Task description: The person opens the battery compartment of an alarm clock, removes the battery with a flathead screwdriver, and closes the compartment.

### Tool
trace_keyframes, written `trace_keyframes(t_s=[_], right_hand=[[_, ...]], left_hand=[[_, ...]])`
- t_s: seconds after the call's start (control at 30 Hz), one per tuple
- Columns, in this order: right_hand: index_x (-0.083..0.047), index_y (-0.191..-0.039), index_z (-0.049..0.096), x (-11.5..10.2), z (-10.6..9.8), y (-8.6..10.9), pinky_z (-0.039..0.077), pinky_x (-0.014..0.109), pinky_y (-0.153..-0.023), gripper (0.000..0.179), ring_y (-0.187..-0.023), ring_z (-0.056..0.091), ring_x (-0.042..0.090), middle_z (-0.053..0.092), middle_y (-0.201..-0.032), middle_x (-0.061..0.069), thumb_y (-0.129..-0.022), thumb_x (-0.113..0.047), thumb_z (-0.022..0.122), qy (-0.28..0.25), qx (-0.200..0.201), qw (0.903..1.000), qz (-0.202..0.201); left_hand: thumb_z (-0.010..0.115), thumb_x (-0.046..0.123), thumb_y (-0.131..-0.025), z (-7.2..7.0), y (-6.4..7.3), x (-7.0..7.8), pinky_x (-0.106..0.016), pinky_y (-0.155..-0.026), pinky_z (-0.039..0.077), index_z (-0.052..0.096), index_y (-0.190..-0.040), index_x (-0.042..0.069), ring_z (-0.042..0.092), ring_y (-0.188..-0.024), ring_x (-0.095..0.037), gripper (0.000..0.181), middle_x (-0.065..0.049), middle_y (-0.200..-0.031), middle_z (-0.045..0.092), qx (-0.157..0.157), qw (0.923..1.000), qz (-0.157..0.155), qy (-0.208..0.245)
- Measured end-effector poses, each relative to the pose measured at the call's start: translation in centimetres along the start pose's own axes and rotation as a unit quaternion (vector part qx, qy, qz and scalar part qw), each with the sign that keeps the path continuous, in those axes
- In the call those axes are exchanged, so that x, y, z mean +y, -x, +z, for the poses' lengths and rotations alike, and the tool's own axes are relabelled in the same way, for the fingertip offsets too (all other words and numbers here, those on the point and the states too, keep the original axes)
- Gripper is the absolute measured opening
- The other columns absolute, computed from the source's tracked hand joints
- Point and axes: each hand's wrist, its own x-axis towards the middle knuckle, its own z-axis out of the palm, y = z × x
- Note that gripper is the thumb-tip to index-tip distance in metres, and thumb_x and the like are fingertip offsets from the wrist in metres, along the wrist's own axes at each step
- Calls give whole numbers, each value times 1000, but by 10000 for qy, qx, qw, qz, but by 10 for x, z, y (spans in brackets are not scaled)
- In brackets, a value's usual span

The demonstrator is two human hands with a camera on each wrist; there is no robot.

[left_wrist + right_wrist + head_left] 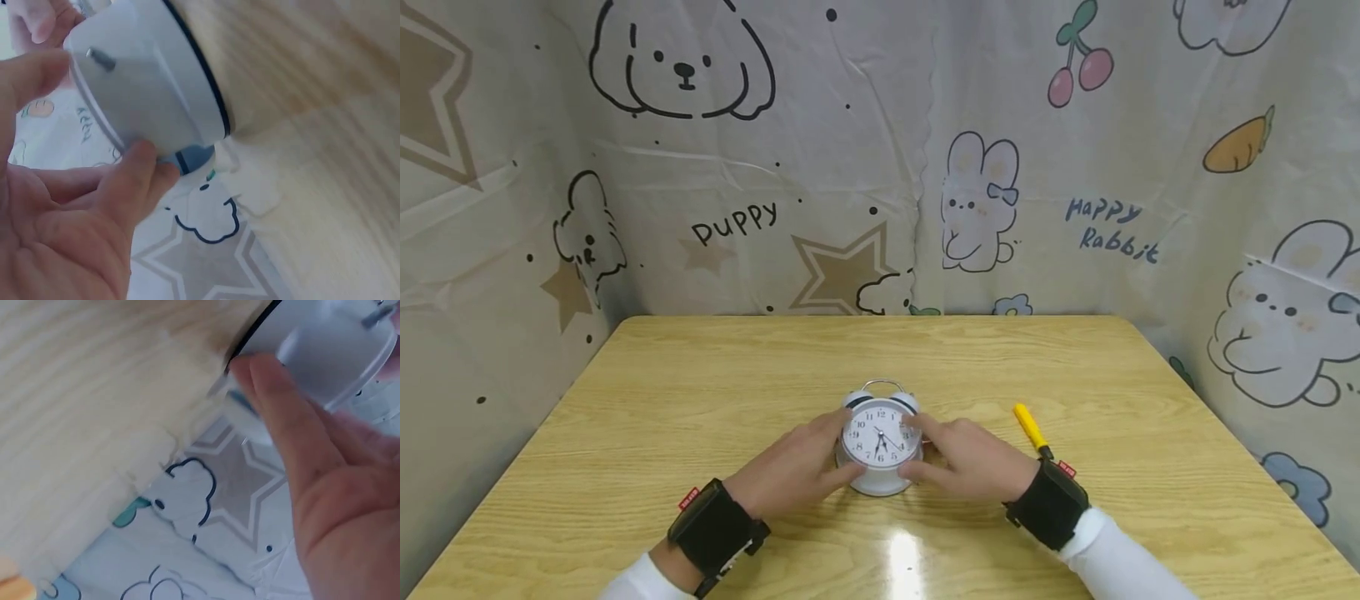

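Note:
A white twin-bell alarm clock [874,427] lies on the table with its numbered face turned up toward me. My left hand [793,468] holds its left side, fingers near the bell and thumb at the lower rim. On the opposite side my right hand [976,457] holds it in much the same way. Seen from the left wrist, the clock's white casing [140,87] shows a short metal foot [101,59] and a black back rim close to the tabletop. In the right wrist view, fingertips [270,372] press against the casing beside a bell.
A yellow-handled tool [1030,427] with a dark end lies right of the clock, partly hidden by the right wrist. The wooden table [737,367] reaches back to a printed curtain [850,167], which also hangs along both sides.

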Motion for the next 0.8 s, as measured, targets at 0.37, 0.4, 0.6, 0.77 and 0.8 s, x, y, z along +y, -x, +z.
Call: trace_keyframes(t_s=[0.37,0.4,0.6,0.77,0.8], right_hand=[[-14,-130,68,7,-10,3,60,39,-100,37,-119,69,22,68,-133,7,-94,-17,76,944,1023,9872,-780],[-15,-130,68,7,-10,2,59,38,-101,38,-120,68,22,67,-134,6,-93,-17,78,977,1075,9858,-839],[-18,-133,65,5,-6,1,55,42,-108,49,-136,60,29,60,-147,9,-88,-16,84,959,994,9836,-1157],[-20,-139,61,5,0,0,53,41,-110,57,-144,54,30,53,-156,8,-87,-15,84,974,733,9833,-1352],[-20,-140,61,5,1,-1,53,41,-110,59,-144,54,30,52,-157,8,-86,-15,85,996,723,9822,-1422]], left_hand=[[64,17,-102,-12,-1,-10,-49,-115,47,51,-152,7,51,-146,-34,52,-16,-163,45,426,9951,846,-287],[67,14,-100,-12,-1,-10,-49,-114,47,51,-152,7,51,-146,-35,55,-17,-162,45,373,9949,892,-303],[82,7,-87,-9,-2,-11,-48,-115,46,45,-155,2,45,-149,-38,78,-20,-163,42,-33,9954,900,-325],[85,6,-83,-6,-3,-12,-46,-116,45,44,-157,4,43,-152,-34,85,-16,-164,42,-66,9953,890,-373],[86,6,-82,-6,-3,-12,-46,-117,44,43,-157,5,41,-153,-33,86,-15,-165,42,-90,9952,904,-359]])
